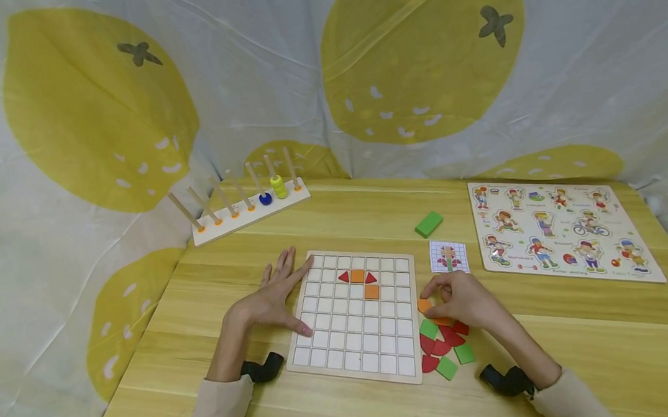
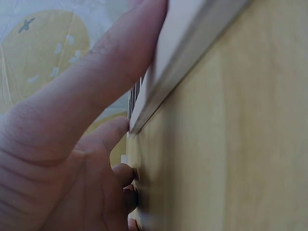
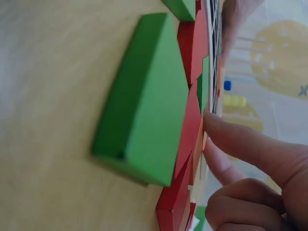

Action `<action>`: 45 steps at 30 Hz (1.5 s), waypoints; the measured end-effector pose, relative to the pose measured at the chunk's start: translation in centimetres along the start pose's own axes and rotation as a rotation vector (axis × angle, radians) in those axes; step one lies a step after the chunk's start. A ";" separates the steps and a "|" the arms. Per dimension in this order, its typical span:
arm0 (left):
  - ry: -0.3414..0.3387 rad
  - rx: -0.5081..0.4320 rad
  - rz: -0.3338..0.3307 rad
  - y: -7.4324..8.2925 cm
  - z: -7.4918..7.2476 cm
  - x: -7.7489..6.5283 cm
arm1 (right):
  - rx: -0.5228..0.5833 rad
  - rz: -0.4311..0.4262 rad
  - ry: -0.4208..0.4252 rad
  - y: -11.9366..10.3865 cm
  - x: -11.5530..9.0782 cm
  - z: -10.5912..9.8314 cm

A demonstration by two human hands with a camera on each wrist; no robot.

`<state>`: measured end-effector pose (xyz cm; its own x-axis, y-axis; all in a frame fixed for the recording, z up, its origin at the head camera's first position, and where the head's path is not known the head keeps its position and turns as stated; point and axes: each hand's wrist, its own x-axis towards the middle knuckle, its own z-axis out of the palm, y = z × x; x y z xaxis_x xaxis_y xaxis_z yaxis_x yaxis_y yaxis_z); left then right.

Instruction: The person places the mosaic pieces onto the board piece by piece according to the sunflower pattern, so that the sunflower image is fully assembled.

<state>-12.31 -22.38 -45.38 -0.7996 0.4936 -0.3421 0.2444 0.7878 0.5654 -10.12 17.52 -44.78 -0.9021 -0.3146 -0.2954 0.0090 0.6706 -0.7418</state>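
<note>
My left hand (image 1: 273, 295) lies with spread fingers along the left side of a wooden grid board (image 1: 347, 377). Its thumb rests on the rim, as the left wrist view shows up close. On the board sit two orange squares (image 1: 372, 292), the upper one between two red triangles (image 1: 344, 276). At the board's right edge, my right hand (image 1: 458, 296) pinches an orange block (image 1: 425, 305) between thumb and index finger. Below that hand lies a pile of red blocks (image 1: 441, 347), green blocks (image 1: 447, 368) and orange ones, partly hidden. A green block (image 3: 154, 101) looms large in the right wrist view.
A small pattern card (image 1: 435, 265) and a green eraser-shaped block (image 1: 428, 223) lie behind my right hand. Further right is a picture puzzle board (image 1: 572, 282). A peg stand (image 1: 239, 220) with blue and yellow beads stands at the back left, near the lemon-print curtain (image 1: 261, 81).
</note>
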 end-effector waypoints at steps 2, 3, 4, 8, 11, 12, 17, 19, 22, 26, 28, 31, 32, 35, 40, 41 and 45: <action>0.001 0.001 0.001 0.0 0.0 0.0 | 0.000 0.002 0.007 0.0 0.0 0.1; 0.001 0.002 0.002 0.0 0.0 0.0 | 0.005 0.009 0.012 0.0 0.0 0.1; 0.001 0.002 0.003 0.0 0.0 0.0 | 0.005 0.006 0.014 0.0 0.0 0.1; 0.001 0.005 0.004 -0.1 0.0 0.0 | -0.004 0.004 0.020 0.0 0.0 0.0; 0.001 0.006 0.001 -0.1 0.0 0.0 | -0.030 0.001 0.026 0.0 0.0 0.1; 0.002 0.006 0.000 -0.1 0.1 0.0 | -0.043 -0.007 0.028 -0.1 0.0 0.2; 0.004 -0.001 0.000 -0.2 0.1 -0.1 | -0.076 -0.032 0.049 -0.5 0.1 -0.1; 0.006 -0.002 0.002 -0.3 0.1 -0.2 | -0.071 -0.044 0.056 -0.9 0.4 -0.1; 0.009 0.001 0.005 -0.3 0.0 -0.3 | -0.040 -0.071 0.039 -2.0 1.1 0.3; 0.010 0.004 0.008 -0.3 0.0 -0.2 | -0.005 -0.095 0.002 -3.8 2.4 1.6; 0.009 0.003 0.007 -0.3 0.0 -0.2 | 0.001 -0.107 -0.007 -4.7 3.3 2.3; 0.008 0.005 0.010 -0.2 0.0 -0.1 | -0.015 -0.131 -0.004 -5.9 4.5 3.5; 0.008 0.005 0.010 -0.2 0.0 0.0 | -0.019 -0.139 -0.003 -6.3 4.8 3.8; 0.009 0.008 0.009 -0.2 0.1 0.0 | -0.031 -0.150 -0.001 -7.2 5.5 4.6; 0.008 0.002 0.004 -0.2 0.1 0.0 | -0.016 -0.125 -0.015 -7.9 6.2 5.4; 0.009 0.000 0.005 -0.2 0.1 0.0 | -0.009 -0.121 -0.017 -7.9 6.3 5.5; 0.007 0.003 0.005 -0.1 0.0 -0.1 | 0.021 -0.118 -0.023 -7.7 6.4 5.6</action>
<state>-12.28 -22.50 -45.47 -0.8018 0.4954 -0.3341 0.2504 0.7862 0.5649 -13.57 6.58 -44.35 -0.8871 -0.4063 -0.2189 -0.0877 0.6140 -0.7844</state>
